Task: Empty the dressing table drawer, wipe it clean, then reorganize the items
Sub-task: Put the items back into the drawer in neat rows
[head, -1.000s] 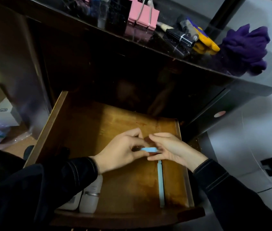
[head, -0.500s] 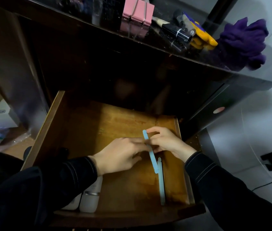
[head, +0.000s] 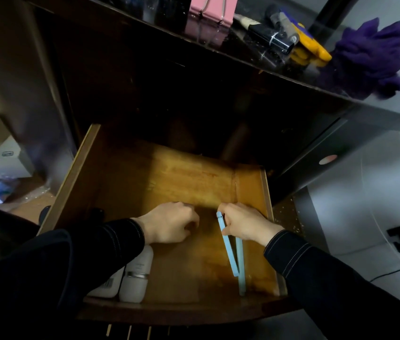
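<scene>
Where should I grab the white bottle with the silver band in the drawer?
Grip the banded bottle round its body past the band, from above and its right. It seems to lie lengthwise; the second bottle crowds its left and the drawer front blocks its near end.

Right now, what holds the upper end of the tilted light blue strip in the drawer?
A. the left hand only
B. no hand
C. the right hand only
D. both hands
C: the right hand pinches the top of the light blue strip, while the left hand is apart from it, over the drawer floor.
</scene>
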The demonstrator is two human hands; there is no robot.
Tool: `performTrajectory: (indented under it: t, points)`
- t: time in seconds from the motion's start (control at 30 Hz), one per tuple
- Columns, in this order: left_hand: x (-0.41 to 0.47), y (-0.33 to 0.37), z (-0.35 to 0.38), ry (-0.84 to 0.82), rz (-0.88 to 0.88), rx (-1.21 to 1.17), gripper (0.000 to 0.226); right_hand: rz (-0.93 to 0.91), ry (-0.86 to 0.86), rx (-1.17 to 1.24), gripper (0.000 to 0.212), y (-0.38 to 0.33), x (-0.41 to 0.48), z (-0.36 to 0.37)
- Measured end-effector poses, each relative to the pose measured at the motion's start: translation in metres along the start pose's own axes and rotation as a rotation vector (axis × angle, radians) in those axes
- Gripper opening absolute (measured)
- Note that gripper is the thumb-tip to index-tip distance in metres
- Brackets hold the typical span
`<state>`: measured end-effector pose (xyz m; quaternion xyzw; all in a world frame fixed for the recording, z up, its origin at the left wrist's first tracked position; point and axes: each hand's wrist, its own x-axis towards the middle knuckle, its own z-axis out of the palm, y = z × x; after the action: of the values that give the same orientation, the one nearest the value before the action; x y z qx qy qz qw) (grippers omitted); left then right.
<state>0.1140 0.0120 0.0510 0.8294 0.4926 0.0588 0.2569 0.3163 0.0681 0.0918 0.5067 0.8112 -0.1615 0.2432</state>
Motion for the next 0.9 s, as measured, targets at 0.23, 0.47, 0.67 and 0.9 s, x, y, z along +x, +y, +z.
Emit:
performTrajectory:
  t: [0.23, 0.47, 0.67, 0.9]
  points:
    - [0.000, -0.002, 0.002, 0.001, 0.011, -0.013, 0.026, -0.046, -0.011, -0.548, 0.046, -0.003, 0.003, 0.000]
    - [0.001, -0.002, 0.001, 0.007, 0.015, -0.013, 0.026, -0.063, -0.013, -0.674, 0.046, -0.002, 0.002, 0.006]
    - [0.002, -0.004, 0.004, 0.003, 0.015, -0.017, 0.025, -0.098, -0.022, -0.653, 0.040, -0.003, -0.008, 0.007]
    - [0.003, -0.006, 0.006, -0.001, 0.014, -0.009, 0.026, -0.110, -0.019, -0.676, 0.040, -0.005, -0.018, 0.013]
